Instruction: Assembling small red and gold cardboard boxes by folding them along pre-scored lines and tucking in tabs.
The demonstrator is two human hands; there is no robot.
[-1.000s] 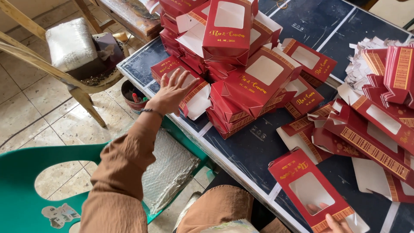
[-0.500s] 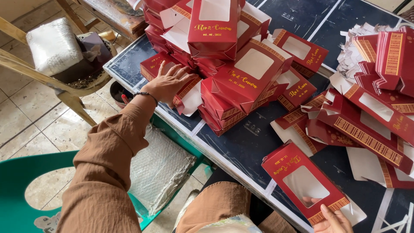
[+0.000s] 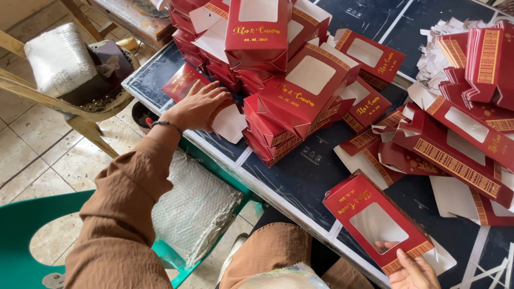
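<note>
Dark red boxes (image 3: pixel 300 91) with gold trim and white insides, dark slate table (image 3: pixel 321 171), green chair (image 3: pixel 21 235), brown sleeve (image 3: pixel 123 214)

A tall pile of folded red boxes (image 3: pixel 278 85) blocks the tabletop (image 3: pixel 316 176) from ten to one o'clock, and the left hand (image 3: pixel 198 107) presses against its base at nine. Flat red blanks (image 3: pixel 450 155) and a standing stack (image 3: pixel 482 64) crowd two to four o'clock. Open dark surface runs between the pile and the windowed box (image 3: pixel 377 222) under the right hand (image 3: pixel 415 273) at five, leaving a clear lane through the centre. Off the edge at eight, bubble wrap (image 3: pixel 195 211) covers a green chair (image 3: pixel 32 235).
</note>
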